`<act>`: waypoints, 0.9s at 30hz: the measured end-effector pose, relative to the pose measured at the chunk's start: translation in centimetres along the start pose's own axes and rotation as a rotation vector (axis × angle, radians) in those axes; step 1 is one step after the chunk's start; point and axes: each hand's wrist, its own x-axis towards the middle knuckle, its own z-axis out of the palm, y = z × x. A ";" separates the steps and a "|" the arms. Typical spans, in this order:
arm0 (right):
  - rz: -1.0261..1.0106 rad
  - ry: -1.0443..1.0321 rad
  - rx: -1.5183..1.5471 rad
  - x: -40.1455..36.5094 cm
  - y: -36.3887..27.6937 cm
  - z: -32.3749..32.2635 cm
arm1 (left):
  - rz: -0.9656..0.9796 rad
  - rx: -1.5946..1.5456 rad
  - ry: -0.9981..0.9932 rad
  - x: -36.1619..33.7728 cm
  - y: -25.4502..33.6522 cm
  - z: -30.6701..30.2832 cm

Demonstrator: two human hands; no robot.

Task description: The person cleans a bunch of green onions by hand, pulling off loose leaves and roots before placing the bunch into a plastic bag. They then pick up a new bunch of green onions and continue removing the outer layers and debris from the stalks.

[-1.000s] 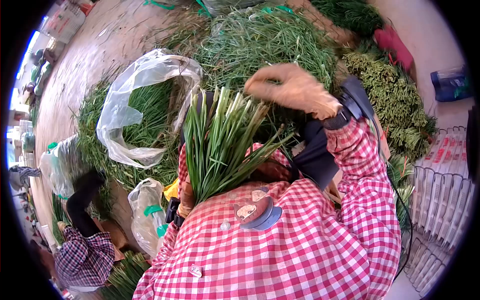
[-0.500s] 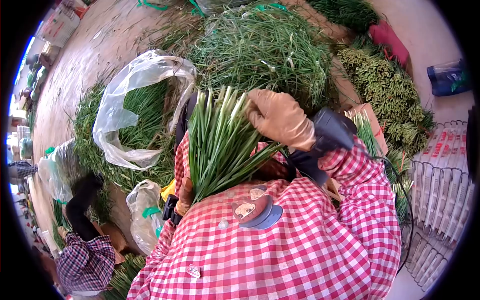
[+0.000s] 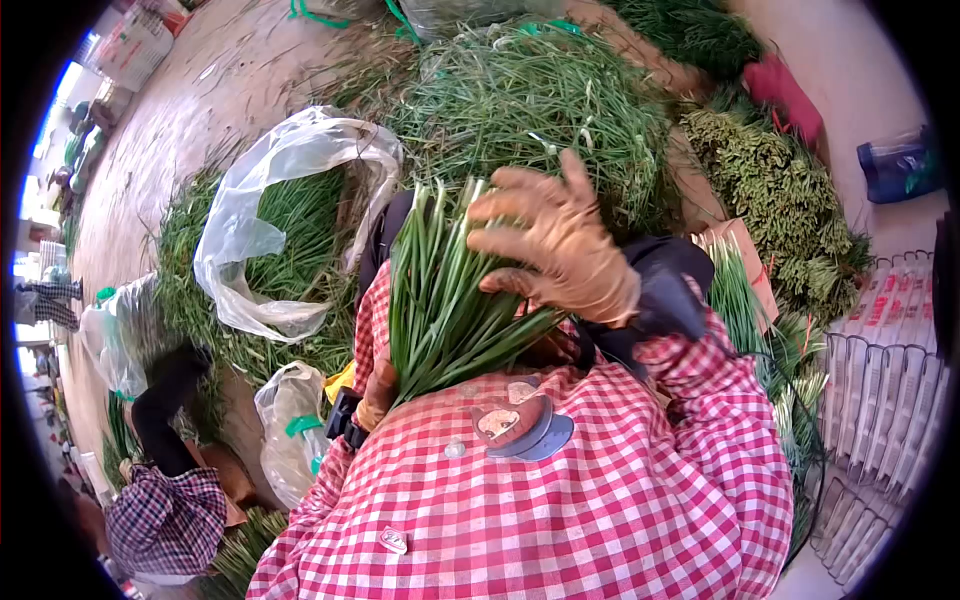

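Note:
A bunch of long green stalks with pale ends (image 3: 435,290) stands in front of my checked shirt, pale ends up. My left hand (image 3: 376,396), gloved, is wrapped round the leafy lower end of the bunch at its left side. Over the upper right of the bunch is my right hand (image 3: 560,240), in a tan glove, with its fingers spread and nothing held. A large heap of loose green stalks (image 3: 540,100) lies just beyond both hands.
An open clear plastic bag (image 3: 235,235) rests on greens at the left. Tied bundles (image 3: 775,180) are piled at the right, above a wire rack (image 3: 880,400). A co-worker in a checked top (image 3: 165,520) is at the lower left. A blue bag (image 3: 895,165) lies far right.
My right hand has opened from a closed shape near the pale ends, its fingers now spread over the bunch. My left hand still holds the lower end.

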 end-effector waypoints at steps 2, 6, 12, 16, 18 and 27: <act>-0.026 0.034 0.064 -0.9 0.5 2.3 | 0.001 0.005 -0.015 0.1 -0.1 -0.1; -0.091 -0.002 -0.247 -1.3 1.5 3.2 | 0.003 0.024 -0.050 0.0 -0.1 -0.5; 0.614 0.150 -0.036 1.9 9.6 -0.2 | -0.001 0.092 -0.155 0.4 -0.6 -1.1; 0.588 -0.317 0.167 5.3 5.5 -3.2 | 0.037 0.078 -0.164 0.8 1.2 2.3; 0.506 -0.549 0.329 6.5 3.0 -3.2 | 0.017 0.064 -0.178 0.7 1.3 2.4; 0.491 -0.220 -0.740 6.0 14.7 -4.7 | -0.114 -0.009 -0.128 -1.0 2.3 1.7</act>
